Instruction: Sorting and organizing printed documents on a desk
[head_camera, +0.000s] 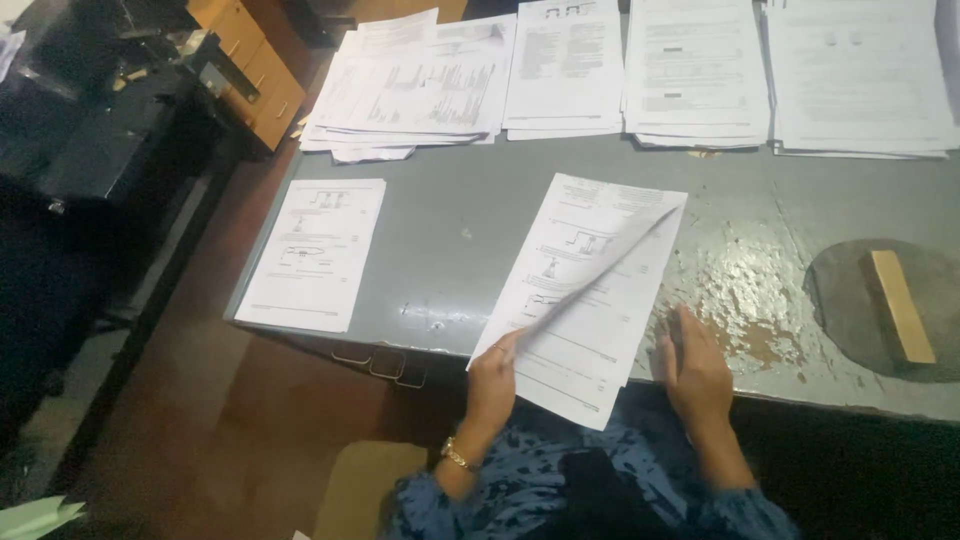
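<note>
Nearest of all, the left hand (492, 375) pinches the lower left edge of a loose printed sheet (600, 275) that is lifted and curling, its long axis running up and to the right from the fingers toward the far corner. That sheet rises off a small stack of printed pages (585, 330) lying tilted on the near edge of the desk, partly overhanging it. The right hand (693, 370) lies flat and unclenched on the desktop just beside the stack's right edge, holding nothing. Of the two, the left is the one on the paper. The grey metal desk (460, 250) is worn, its paint flaked to the right, where a wooden block (900, 305) rests on a dark round pad (850, 320). Further left lies a single printed page (313, 253). Along the far side runs a row of paper piles (640, 75); beyond the left edge stands an orange drawer cabinet (255, 65) on a reddish floor.
</note>
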